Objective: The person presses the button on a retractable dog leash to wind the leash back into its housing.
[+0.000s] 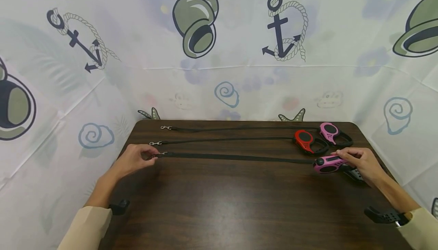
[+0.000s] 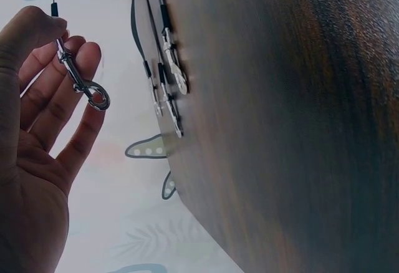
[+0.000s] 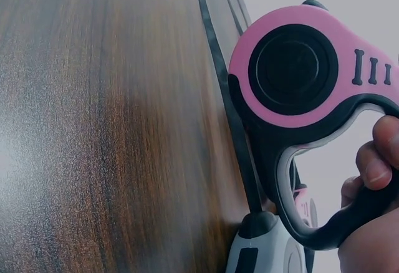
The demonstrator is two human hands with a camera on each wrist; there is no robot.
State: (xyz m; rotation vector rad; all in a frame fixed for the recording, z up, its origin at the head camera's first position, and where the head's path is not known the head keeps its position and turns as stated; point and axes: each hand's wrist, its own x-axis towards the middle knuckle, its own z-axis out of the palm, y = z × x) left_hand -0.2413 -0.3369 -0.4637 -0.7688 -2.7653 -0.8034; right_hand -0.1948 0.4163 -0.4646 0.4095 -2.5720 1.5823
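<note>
My right hand (image 1: 364, 162) grips the black handle of a pink retractable dog leash (image 3: 293, 67), raised above the right side of the table. A thin black strap runs left from it. At the strap's end, my left hand (image 1: 135, 160) pinches the metal snap clip (image 2: 81, 80) between thumb and fingers. Beneath the held leash sits a grey-white retractable leash (image 1: 355, 174), partly hidden by my right hand. Its black strap (image 3: 234, 123) stretches left along the table. Behind lie a red leash (image 1: 303, 138) and another pink leash (image 1: 329, 129), each with its strap pulled out.
A dark wood-grain table (image 1: 219, 200) carries the leashes. Several snap clips rest near its left side, among them the rear clip (image 1: 166, 127) and the red leash's clip (image 1: 155, 143). Patterned cloth (image 1: 239, 41) with shells and anchors surrounds the back and sides.
</note>
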